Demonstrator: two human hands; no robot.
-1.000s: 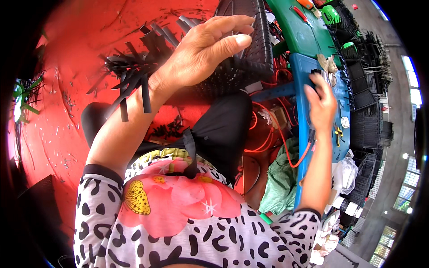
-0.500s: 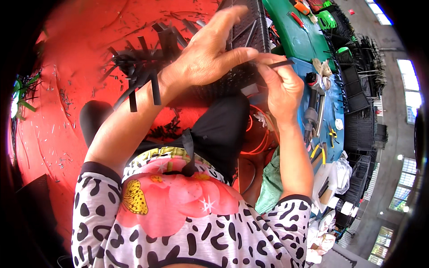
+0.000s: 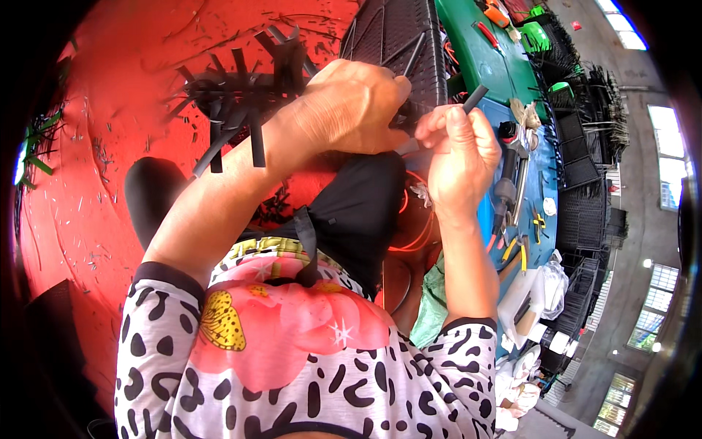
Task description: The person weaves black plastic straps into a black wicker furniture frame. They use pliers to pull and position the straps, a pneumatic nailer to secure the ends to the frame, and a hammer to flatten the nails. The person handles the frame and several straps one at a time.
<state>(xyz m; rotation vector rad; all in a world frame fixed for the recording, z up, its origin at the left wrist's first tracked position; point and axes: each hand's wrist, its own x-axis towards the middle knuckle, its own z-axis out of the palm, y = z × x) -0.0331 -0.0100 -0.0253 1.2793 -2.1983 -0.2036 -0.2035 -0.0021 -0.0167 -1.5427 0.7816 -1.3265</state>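
My right hand (image 3: 462,157) is closed, with a short black flat strip (image 3: 475,97) pinched between thumb and fingers and its end sticking up past them. My left hand (image 3: 355,106) lies palm down at the near edge of a black woven panel (image 3: 384,36), fingers curled under. What those fingers grip is hidden behind the hand. Several loose black strip ends (image 3: 252,95) fan out to the left, beyond my left forearm. A narrow gap separates the two hands.
Red floor sheet (image 3: 88,183) with scattered black scraps spreads at left. On the right, a green tabletop (image 3: 468,44) bears red-handled pliers (image 3: 488,35). A blue surface (image 3: 537,197) holds a dark power tool (image 3: 506,186) and yellow-handled pliers (image 3: 512,250). An orange hose (image 3: 420,238) hangs nearby.
My left hand has turned over and its outstretched fingers have curled in at the panel. My right hand has moved slightly down and right, tilting the strip more upright.
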